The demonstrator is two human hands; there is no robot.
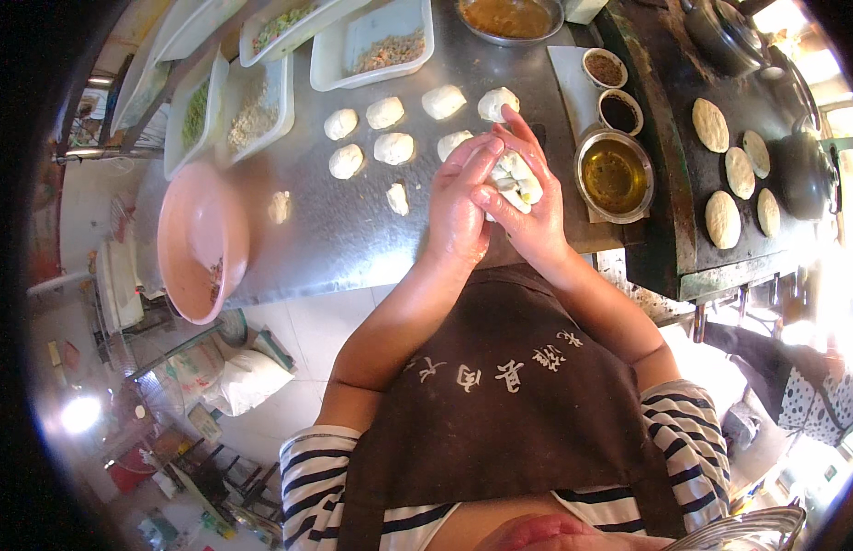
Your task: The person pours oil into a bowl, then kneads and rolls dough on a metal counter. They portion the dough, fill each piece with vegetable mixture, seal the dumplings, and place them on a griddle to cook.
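Observation:
Between both palms I hold a pleated, filled dough ball [514, 180], with bits of green showing in its folds. My left hand [466, 193] presses against it from the left. Around its right side curls my right hand [533, 186], one finger pointing up. Several shaped dough pieces [393, 149] lie in two rows on the metal worktop [289, 258], and one rests just beyond my fingers [497, 105]. Two smaller dough scraps [397, 199] lie nearer me. A metal bowl of yellow oil [613, 177] stands to the right of my hands.
Plastic tubs of fillings [315, 69] line the far left. A pink basin [182, 241] sits at the left edge. Two small bowls of dark seasoning [619, 113] and a bowl of brown paste [512, 17] stand beyond. Flatbreads [722, 219] lie on the dark griddle [750, 241] beside kettles.

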